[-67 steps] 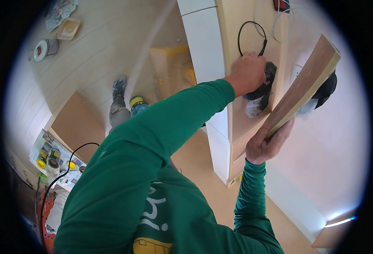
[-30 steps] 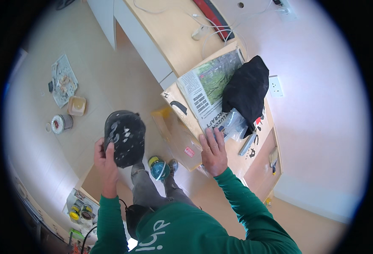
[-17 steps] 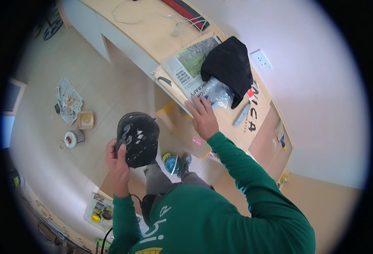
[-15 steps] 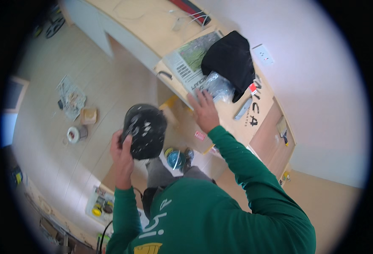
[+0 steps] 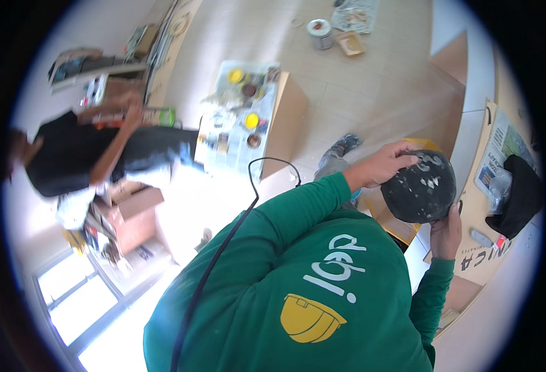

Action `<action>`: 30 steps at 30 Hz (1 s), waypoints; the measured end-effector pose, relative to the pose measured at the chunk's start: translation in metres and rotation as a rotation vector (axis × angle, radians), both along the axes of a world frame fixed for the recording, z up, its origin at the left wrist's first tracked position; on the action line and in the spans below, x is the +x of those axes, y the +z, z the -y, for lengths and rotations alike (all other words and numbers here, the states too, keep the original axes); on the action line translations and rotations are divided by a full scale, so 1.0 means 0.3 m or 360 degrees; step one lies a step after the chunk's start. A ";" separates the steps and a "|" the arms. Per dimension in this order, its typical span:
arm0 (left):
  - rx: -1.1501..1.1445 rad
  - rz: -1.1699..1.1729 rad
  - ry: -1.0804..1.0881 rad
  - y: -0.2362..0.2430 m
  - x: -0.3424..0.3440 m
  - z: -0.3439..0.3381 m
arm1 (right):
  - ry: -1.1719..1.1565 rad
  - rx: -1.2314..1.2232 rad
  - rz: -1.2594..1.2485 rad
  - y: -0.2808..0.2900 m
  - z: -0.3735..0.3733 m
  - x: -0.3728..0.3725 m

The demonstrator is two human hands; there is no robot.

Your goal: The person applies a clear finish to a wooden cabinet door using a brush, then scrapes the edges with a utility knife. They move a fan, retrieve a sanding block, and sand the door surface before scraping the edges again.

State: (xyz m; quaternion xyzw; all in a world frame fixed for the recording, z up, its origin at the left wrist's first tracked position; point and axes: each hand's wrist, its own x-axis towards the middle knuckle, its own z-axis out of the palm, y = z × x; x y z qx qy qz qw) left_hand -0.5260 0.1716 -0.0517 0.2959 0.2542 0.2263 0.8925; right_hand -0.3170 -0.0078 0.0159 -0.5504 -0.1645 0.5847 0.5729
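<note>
White lettering runs across the chest of my green shirt (image 5: 372, 248), with a yellow hard-hat emblem (image 5: 313, 319) below it. Bold dark letters are printed along the board (image 5: 482, 255) on my right, and the newspaper (image 5: 510, 139) on that board carries a coloured picture and print too small for me to read. I have a black rounded piece (image 5: 420, 186), spattered with white flecks, up in front of me; I can't tell what it is. My left hand (image 5: 392, 165) is clamped on its upper left edge, the thumb lying over the flecked face. My right hand (image 5: 448, 232) touches its lower right edge; those fingertips are hidden, so I can't tell whether they're closed on it. A black cloth (image 5: 521, 195), clear plastic (image 5: 499, 186) and a grey tool (image 5: 482, 237) lie on the board near my right hand. On the floor beyond, a round tin (image 5: 324, 42) shows a white top with a reddish patch, just beside a shallow tray (image 5: 355, 53) with something tan in it. On a sheet-covered stand (image 5: 291, 115) to my left are yellow-topped cans (image 5: 236, 75) and brown-topped cans (image 5: 254, 141), contents unclear. A person (image 5: 62, 149) in black is past that stand.
</note>
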 end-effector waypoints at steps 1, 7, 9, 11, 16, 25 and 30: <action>-0.0070 -0.0023 0.0103 -0.011 -0.093 0.040 | 0.0170 0.0056 -0.0113 -0.018 0.027 -0.030; -0.0117 -0.0445 0.0414 -0.189 -0.465 0.362 | 0.0988 -0.0221 0.0794 -0.052 0.083 -0.304; -0.0211 -0.0513 0.0464 -0.223 -0.634 0.378 | 0.1155 0.0122 0.1190 -0.077 0.051 -0.473; -0.0267 -0.0594 0.0473 -0.284 -0.835 0.380 | 0.1206 0.0165 0.1122 -0.144 0.013 -0.668; -0.0026 -0.1167 0.0331 -0.413 -1.337 0.336 | 0.1517 0.0525 0.1375 -0.551 -0.020 -1.078; 0.0701 -0.1562 0.0147 -0.632 -1.860 0.160 | 0.1487 -0.0165 0.0894 -0.828 -0.003 -1.684; 0.1781 -0.1960 0.0403 -0.659 -1.895 0.139 | 0.1130 -0.0964 -0.0047 -0.883 -0.073 -1.877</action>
